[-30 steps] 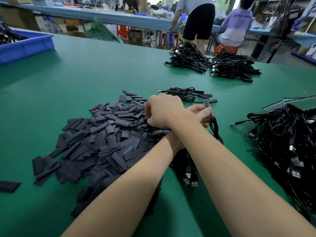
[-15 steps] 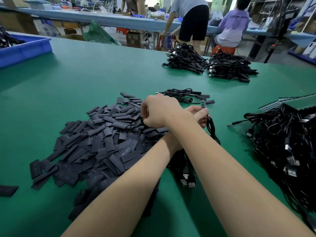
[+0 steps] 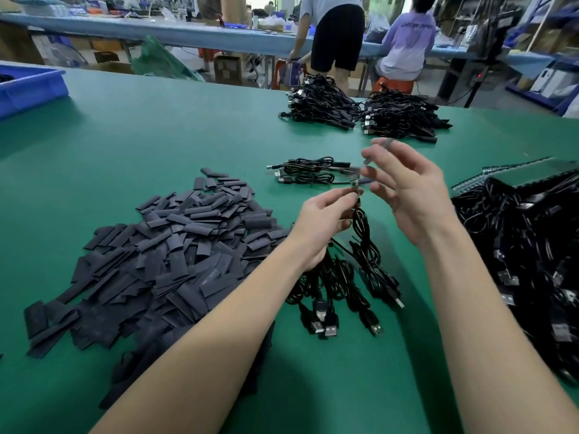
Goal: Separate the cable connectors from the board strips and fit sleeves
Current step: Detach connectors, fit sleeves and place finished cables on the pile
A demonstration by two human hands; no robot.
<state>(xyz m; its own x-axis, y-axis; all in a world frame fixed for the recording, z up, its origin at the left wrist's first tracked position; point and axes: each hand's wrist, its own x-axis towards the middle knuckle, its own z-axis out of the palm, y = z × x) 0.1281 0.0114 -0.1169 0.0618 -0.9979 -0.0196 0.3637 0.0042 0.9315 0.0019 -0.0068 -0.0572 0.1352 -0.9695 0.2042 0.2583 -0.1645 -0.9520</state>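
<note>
Small connector board [image 3: 353, 180] upright at centre, black coiled cable [image 3: 365, 242] hanging below it, heap of flat dark sleeves [image 3: 163, 255] at 9 o'clock, tangled cables [image 3: 532, 252] at 3 o'clock

Even, fairly bright overhead light falls on the green bench [image 3: 156, 136], with soft shadows under the forearms in the lower middle of the frame and no harsh glare. The right hand [image 3: 407, 195] is smeared by motion blur at its fingertips, right of centre. Wide-angle distortion bows the edges, and the upper background looks soft.
</note>
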